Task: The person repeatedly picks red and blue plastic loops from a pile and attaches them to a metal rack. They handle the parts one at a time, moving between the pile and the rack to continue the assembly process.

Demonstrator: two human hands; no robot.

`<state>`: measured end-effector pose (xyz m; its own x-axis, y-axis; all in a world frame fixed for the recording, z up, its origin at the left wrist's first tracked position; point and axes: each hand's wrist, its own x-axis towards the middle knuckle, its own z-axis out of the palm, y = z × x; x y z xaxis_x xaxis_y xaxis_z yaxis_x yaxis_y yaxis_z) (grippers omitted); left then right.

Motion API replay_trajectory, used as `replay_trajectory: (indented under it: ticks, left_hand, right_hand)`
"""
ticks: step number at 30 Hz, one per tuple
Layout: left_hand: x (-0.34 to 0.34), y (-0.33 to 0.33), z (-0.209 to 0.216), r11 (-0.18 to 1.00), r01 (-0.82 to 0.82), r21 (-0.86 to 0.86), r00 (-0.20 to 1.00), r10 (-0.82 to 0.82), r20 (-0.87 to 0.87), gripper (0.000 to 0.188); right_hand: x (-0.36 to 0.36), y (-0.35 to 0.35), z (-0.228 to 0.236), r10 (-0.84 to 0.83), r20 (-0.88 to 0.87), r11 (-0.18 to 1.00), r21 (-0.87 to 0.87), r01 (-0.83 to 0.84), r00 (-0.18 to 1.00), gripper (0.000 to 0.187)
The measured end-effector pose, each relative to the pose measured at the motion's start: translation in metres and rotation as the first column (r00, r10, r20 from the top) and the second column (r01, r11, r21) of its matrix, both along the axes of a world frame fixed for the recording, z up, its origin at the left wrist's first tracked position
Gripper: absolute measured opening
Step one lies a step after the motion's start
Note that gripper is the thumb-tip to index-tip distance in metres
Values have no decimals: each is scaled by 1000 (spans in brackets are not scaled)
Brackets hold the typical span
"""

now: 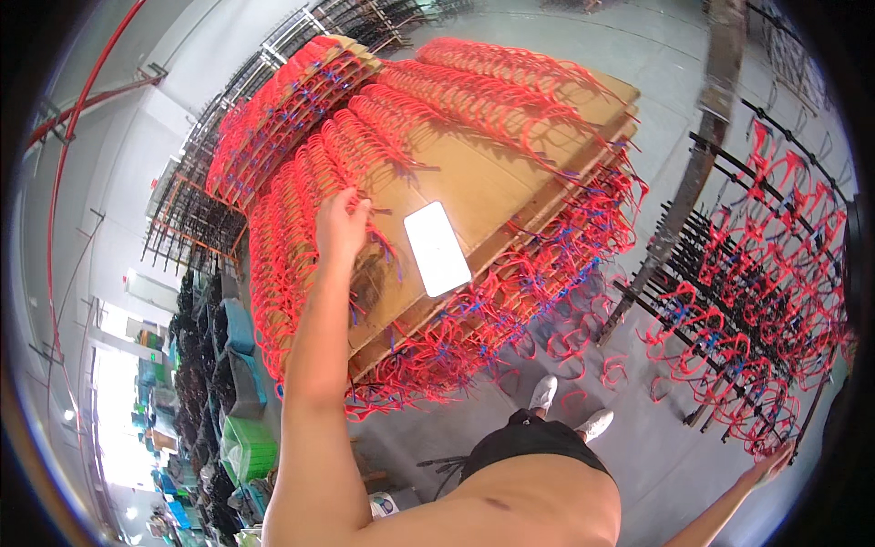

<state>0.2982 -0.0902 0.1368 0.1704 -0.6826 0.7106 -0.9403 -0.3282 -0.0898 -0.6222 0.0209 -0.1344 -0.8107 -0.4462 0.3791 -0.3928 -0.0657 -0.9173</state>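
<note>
My left hand (pixel 342 223) is over the stack of cardboard sheets (pixel 492 178), its fingers pinched together at the end of a row of thin red hoops (pixel 319 159). A red hoop appears to be in that pinch; its exact hold is small in view. Several such rows, some with dark blue ends, overlap on the top sheet. To the right of my left hand lies a white, glowing flat panel, like a phone (pixel 437 249). Far to the lower right, my right hand (pixel 768 467) is at the lower edge of a black rack (pixel 706 264) hung with red hoops (pixel 766 301); its grip is unclear.
More red hoops with blue ends (pixel 510 301) stick out between the lower sheets. Loose red hoops (pixel 574 333) lie on the grey floor (pixel 410 438). A taller hoop stack (pixel 283 114) stands at the back left. A green crate (pixel 248 447) sits at the lower left.
</note>
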Motion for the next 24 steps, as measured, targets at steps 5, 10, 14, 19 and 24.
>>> replay_trajectory:
  ticks: [5,10,14,19,24]
  left_hand:
    - [38,24,31,885,-23,464,875,242,-419,39]
    - [16,74,38,800,-164,578,937,309,-162,26]
    - [-4,84,51,982,185,-37,849,-179,-496,17]
    - [-152,81,65,484,868,-110,226,-582,-781,17]
    - [-283,55,25,-284,947,-149,-269,-451,-851,27]
  right_hand:
    - [106,23,60,-52,-257,994,77,74,965,40]
    - [234,0,84,298,-158,954,49,-294,941,28]
    - [312,-23,127,534,-90,845,81,-528,841,20]
    - [387,-18,214,792,-149,602,25,-798,592,34]
    - [381,-11,269,939,331,-161,174,-972,-96,43]
